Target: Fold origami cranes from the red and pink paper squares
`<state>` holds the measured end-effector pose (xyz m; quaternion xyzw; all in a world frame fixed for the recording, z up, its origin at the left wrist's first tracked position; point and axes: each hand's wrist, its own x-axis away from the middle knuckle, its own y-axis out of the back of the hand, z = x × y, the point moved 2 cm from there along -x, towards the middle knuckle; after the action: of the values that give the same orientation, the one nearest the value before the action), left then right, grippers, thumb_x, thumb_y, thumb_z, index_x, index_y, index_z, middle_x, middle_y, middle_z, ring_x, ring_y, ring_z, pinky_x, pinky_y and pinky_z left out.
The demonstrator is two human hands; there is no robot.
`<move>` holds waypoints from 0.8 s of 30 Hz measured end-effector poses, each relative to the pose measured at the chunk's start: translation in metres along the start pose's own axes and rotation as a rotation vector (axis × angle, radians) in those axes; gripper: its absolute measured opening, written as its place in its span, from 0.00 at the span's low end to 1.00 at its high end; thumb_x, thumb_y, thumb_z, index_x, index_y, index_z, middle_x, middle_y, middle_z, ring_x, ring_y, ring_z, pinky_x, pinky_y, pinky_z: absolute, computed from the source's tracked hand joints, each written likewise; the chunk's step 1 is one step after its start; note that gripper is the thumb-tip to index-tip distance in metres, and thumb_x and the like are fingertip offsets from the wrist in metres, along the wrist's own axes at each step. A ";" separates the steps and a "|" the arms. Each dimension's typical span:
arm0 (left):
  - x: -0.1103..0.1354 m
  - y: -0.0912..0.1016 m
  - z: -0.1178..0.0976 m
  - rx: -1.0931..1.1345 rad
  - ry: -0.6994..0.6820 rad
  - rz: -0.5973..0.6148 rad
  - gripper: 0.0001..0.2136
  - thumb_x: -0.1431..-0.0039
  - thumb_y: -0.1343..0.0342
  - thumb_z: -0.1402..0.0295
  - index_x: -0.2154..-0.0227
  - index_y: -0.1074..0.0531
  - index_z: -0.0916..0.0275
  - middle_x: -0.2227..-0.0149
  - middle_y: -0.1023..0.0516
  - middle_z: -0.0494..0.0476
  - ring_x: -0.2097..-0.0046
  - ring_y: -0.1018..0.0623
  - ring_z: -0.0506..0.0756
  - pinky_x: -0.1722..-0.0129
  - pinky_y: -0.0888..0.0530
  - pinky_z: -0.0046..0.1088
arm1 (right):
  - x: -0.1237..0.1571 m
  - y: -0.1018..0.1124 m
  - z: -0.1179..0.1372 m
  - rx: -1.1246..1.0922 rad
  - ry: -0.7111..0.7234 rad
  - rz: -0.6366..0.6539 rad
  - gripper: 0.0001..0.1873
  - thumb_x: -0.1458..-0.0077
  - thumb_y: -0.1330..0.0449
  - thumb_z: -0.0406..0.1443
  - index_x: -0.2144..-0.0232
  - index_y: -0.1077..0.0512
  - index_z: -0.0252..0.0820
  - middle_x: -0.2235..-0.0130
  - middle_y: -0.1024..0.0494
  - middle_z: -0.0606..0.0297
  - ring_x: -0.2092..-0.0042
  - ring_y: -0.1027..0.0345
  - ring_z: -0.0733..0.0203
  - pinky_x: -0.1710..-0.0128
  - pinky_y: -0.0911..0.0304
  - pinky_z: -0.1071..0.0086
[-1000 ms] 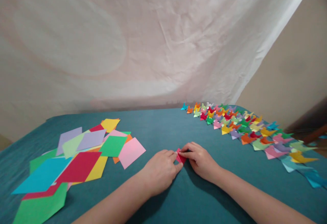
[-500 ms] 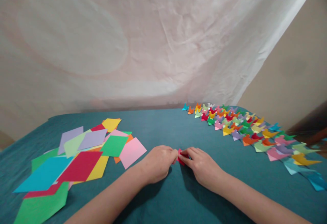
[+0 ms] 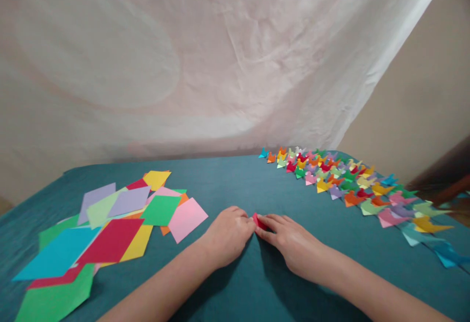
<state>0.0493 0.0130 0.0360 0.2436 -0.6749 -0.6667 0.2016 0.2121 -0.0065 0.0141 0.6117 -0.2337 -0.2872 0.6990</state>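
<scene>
A small folded piece of red paper [image 3: 260, 222] lies on the teal tablecloth [image 3: 235, 185] between my two hands. My left hand [image 3: 227, 235] is curled, its fingertips pinching the left end of the red paper. My right hand [image 3: 290, 241] rests on the cloth with its fingers pressed flat on the paper's right side. Most of the red paper is hidden under my fingers.
A loose spread of coloured paper squares [image 3: 110, 224] covers the left of the table. Rows of several small folded paper birds [image 3: 352, 185] run along the right side to the table's edge. A white sheet [image 3: 183, 67] hangs behind the table.
My hands have closed in on the red paper, pressing it lower against the cloth. Less of the paper shows than a second ago.
</scene>
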 end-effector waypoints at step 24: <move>-0.001 -0.019 -0.014 -0.135 -0.017 -0.001 0.12 0.41 0.53 0.76 0.56 0.30 0.70 0.58 0.25 0.67 0.55 0.26 0.61 0.55 0.30 0.39 | 0.007 0.019 -0.028 -0.443 0.107 0.006 0.37 0.59 0.54 0.18 0.49 0.31 0.49 0.40 0.40 0.64 0.40 0.46 0.56 0.41 0.48 0.57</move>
<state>0.0593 0.0025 0.0177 0.2242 -0.6298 -0.7130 0.2113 0.2384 0.0102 0.0282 0.4570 -0.1292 -0.2964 0.8286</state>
